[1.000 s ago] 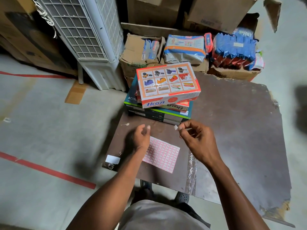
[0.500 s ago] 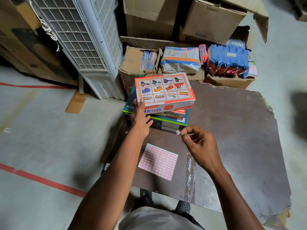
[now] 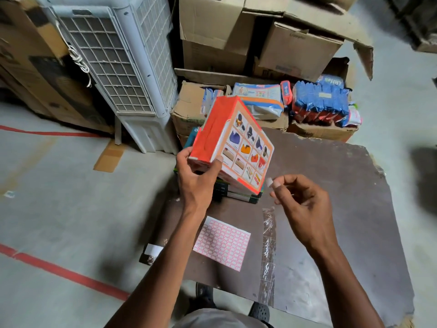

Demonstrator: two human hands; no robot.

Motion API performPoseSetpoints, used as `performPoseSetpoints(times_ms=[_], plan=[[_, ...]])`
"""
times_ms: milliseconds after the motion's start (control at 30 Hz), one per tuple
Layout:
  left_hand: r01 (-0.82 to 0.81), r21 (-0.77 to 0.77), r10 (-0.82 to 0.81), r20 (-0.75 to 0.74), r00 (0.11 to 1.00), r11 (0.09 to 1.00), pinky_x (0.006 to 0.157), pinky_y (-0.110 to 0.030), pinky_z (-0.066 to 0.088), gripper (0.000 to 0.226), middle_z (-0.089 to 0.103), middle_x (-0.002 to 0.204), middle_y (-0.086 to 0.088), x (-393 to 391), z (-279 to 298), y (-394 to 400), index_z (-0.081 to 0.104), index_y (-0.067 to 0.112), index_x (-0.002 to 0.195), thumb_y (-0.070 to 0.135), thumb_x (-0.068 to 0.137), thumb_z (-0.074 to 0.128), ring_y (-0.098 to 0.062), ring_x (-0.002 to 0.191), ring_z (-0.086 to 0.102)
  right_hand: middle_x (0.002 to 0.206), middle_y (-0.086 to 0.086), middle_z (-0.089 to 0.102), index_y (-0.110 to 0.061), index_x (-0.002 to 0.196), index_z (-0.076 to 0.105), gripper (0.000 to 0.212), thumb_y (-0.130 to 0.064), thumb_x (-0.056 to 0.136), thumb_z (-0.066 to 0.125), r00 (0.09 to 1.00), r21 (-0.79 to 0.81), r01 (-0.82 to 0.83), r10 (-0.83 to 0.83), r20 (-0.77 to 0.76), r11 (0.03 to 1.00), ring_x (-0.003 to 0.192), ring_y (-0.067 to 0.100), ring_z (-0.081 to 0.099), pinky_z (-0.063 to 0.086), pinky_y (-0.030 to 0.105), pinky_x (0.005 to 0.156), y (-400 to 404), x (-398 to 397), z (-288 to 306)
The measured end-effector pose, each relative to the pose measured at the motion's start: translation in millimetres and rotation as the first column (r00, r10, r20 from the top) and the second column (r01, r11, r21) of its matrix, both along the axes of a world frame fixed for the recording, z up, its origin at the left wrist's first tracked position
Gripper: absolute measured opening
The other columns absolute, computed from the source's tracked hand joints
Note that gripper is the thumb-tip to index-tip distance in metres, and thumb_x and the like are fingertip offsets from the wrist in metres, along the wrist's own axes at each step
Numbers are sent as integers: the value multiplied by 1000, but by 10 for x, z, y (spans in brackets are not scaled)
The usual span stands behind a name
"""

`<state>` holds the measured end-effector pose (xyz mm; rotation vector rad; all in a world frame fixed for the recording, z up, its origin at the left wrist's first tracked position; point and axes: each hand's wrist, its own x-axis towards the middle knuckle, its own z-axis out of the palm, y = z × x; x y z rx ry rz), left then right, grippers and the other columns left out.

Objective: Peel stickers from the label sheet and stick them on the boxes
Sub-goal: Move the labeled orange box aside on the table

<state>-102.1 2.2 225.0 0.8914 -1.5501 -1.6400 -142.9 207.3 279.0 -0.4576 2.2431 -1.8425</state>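
The left hand (image 3: 197, 179) gripped the orange-and-white box (image 3: 233, 144) by its near corner, thumb on the picture-printed face and fingers curled round the plain orange side. The box was lifted and tilted steeply, its printed grid of product pictures facing toward three o'clock. Beneath it, partly hidden by the hand and box, the remaining stack of boxes (image 3: 238, 196) sat on the dark brown board (image 3: 331, 185) that served as a table.

The right hand (image 3: 300, 202) hovered at about four o'clock from the raised box, just beside its lower corner but not touching it. Its thumb and forefinger pinched a small white sticker (image 3: 269, 181), the other fingers loosely curled.

The label sheet (image 3: 222, 246), white with rows of red-bordered stickers, lay flat on the board at six o'clock from the box, between the two forearms and touched by neither. A strip of clear tape (image 3: 268, 245) ran along the board just to the sheet's three o'clock side.

At twelve o'clock past the board stood open cardboard cartons (image 3: 295, 53) and blue wrapped packets (image 3: 319, 100). A white air cooler (image 3: 123, 67) stood at ten o'clock on the grey floor (image 3: 59, 197), which carried a red line (image 3: 66, 273) at eight o'clock.
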Motion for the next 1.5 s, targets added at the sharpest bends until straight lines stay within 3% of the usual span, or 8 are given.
performPoseSetpoints(times_ms=[233,367,500,733,867,1067,1167,1500], plan=[[222,-351,-207,81,975,910,93,-58,54,75,62,131,-1,302,285,184,47,30,135,32,69,83,-29,118,62,98,1,77,-11,91,73,10,-9,98,65,998,-153,-22,11,-69,988,88,16,72,60,31,70,-38,-68,316],[344,-516,-286,192,939,784,100,-52,52,98,49,150,5,431,452,290,33,34,155,27,72,86,-22,136,52,106,0,77,-14,91,74,8,-15,97,69,995,-154,-19,3,-101,988,98,18,72,60,36,78,-34,-70,377],[356,-663,-264,240,934,658,103,-42,51,89,50,140,5,488,506,367,46,23,152,16,71,84,-13,135,49,103,-2,77,-14,92,75,10,-22,96,71,991,-120,-9,-7,-132,993,98,19,72,58,34,83,-5,-41,400],[365,-673,-267,249,931,644,103,-40,51,85,46,138,16,477,551,472,50,19,143,18,68,89,0,134,41,87,-7,75,-18,89,74,7,-20,96,73,973,-50,84,-93,-211,995,81,11,70,51,17,70,17,-45,441],[360,-731,-271,244,931,579,103,-45,50,84,49,139,10,488,573,527,51,21,142,22,66,88,-6,131,41,81,-8,73,-15,90,74,6,-18,95,72,919,0,154,-143,-368,988,69,7,67,47,13,61,-2,-83,501],[278,-841,-240,184,953,463,102,-42,46,77,57,132,-3,458,618,590,57,14,137,25,64,79,-19,122,47,78,-8,71,-14,90,74,3,-13,93,73,811,30,232,-176,-558,972,64,5,65,50,17,59,-25,-124,532],[286,-831,-268,172,948,478,103,-43,47,75,55,132,-4,453,630,602,57,14,137,25,66,78,-28,124,51,80,-4,72,-12,90,74,3,-11,93,72,774,6,244,-192,-603,970,67,6,66,52,19,61,-41,-124,546],[314,-829,-301,186,935,463,107,-39,46,75,49,134,-2,474,644,632,55,13,138,21,67,78,-28,125,52,83,3,70,-8,90,72,7,-13,94,70,676,21,275,-178,-715,961,67,16,65,54,33,62,-67,-144,535]])
